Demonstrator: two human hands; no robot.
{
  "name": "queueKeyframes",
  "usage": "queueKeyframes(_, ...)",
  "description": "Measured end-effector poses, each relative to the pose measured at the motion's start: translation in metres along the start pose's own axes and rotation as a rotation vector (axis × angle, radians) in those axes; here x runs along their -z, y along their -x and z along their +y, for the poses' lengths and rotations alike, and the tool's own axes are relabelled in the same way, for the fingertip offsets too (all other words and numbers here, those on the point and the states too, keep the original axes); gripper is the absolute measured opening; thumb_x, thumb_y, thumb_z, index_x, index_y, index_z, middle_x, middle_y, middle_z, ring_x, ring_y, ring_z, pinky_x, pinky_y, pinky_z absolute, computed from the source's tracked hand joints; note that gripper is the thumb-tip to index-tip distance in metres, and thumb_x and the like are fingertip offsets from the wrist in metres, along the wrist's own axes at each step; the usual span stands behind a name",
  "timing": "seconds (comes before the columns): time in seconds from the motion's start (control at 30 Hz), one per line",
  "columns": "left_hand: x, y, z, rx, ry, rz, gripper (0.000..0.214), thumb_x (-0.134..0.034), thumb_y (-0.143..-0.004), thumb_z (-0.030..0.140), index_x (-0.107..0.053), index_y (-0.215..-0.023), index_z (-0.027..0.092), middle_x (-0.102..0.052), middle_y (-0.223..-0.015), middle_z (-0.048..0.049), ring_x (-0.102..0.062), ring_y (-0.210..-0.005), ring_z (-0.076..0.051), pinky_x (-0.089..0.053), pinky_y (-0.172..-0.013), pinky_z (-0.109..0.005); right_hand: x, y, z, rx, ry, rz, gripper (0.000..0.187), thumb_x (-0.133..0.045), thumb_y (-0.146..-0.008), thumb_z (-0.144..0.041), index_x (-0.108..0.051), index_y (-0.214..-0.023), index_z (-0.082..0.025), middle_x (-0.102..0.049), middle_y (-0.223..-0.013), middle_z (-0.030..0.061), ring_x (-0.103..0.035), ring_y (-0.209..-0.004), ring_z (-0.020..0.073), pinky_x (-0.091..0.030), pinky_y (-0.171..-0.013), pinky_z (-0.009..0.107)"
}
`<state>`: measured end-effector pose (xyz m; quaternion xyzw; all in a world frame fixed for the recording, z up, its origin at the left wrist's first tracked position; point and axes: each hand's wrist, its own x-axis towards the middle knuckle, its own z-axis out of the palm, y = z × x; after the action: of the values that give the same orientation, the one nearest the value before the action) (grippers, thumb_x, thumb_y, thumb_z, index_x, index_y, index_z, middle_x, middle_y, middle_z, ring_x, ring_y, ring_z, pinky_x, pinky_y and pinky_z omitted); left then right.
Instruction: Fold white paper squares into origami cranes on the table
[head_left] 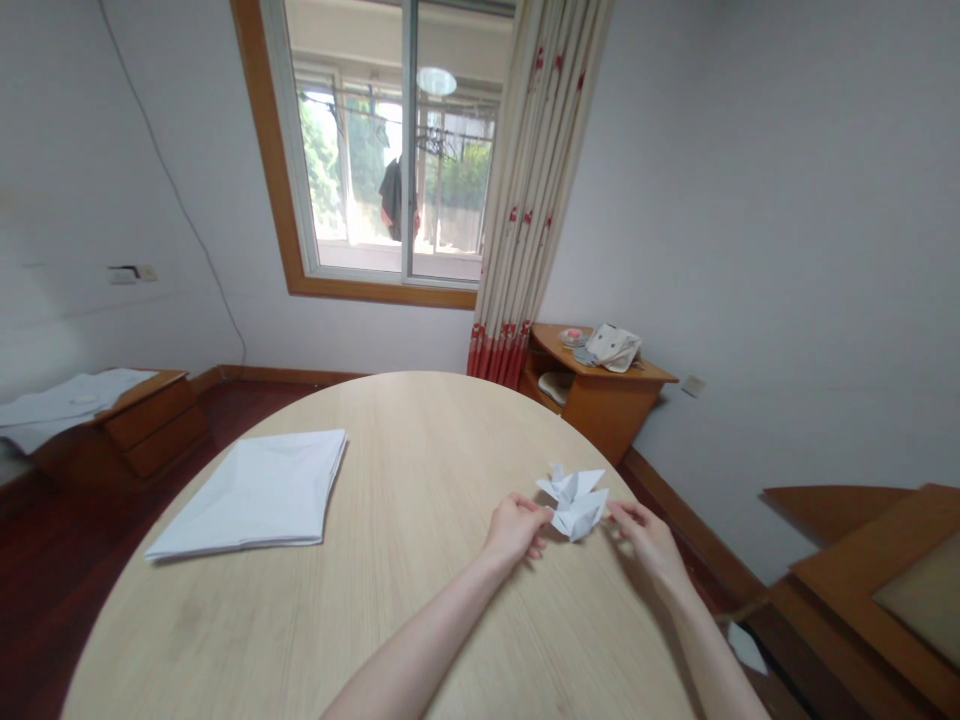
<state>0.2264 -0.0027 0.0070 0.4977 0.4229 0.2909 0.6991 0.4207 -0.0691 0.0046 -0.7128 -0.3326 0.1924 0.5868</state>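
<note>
White origami figure (574, 505) in head view, pinched between both hands above the right part of a pale wooden oval table (420, 440). Left hand (516, 527): closed on the figure's left side. Right hand (649, 540): pinched on its right edge. Contact between figure and tabletop cannot be determined. Left of the hands, a folded stack of white paper (247, 497) lies on the table. Beyond the far edge, a wooden side cabinet (600, 385) stands beside a red-patterned curtain (517, 200).
</note>
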Motion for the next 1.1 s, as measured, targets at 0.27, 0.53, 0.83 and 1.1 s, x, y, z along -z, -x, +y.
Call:
queueKeyframes(0.27,0.005,0.006,0.006,-0.066,-0.007,0.056,0.032,-0.069,-0.078,0.039,-0.049,-0.088,0.016,-0.058,-0.076,0.0005,-0.053,-0.052,-0.008,-0.034,-0.041,-0.018,0.001,0.006,-0.009,0.133,0.06,0.102,0.055,-0.066,-0.056,-0.056,-0.064,-0.094,-0.015,-0.066,-0.099,0.0133,-0.062,-0.08,0.0252,-0.048,-0.061,0.034)
queueKeyframes(0.53,0.036,0.024,0.028,-0.199,0.01,0.124,0.034,-0.06,-0.082,0.049,-0.051,-0.091,0.017,-0.06,-0.094,-0.007,-0.059,-0.069,-0.012,-0.04,-0.051,-0.019,-0.009,0.027,-0.049,0.481,0.181,0.14,0.04,-0.056,-0.074,-0.05,-0.063,-0.099,-0.019,-0.063,-0.102,0.0106,-0.058,-0.092,0.0252,-0.046,-0.081,0.04)
queueKeyframes(0.83,0.105,0.067,0.059,-0.426,-0.023,0.293,0.044,-0.059,-0.079,0.054,-0.055,-0.1,0.016,-0.063,-0.106,-0.0128,-0.063,-0.086,-0.02,-0.047,-0.068,-0.027,-0.068,0.057,-0.104,0.677,0.053,-0.056,0.028,-0.056,-0.083,-0.042,-0.062,-0.099,-0.021,-0.064,-0.102,0.009,-0.058,-0.091,0.0245,-0.048,-0.079,0.04)
queueKeyframes(1.1,0.173,0.096,0.062,-0.6,-0.181,0.542,0.045,-0.057,-0.076,0.056,-0.057,-0.099,0.017,-0.065,-0.103,-0.0112,-0.062,-0.09,-0.024,-0.05,-0.071,-0.034,-0.151,0.078,-0.126,0.644,-0.152,-0.336,0.026,-0.056,-0.082,-0.037,-0.061,-0.101,-0.021,-0.063,-0.105,0.0089,-0.058,-0.093,0.0237,-0.046,-0.079,0.037)
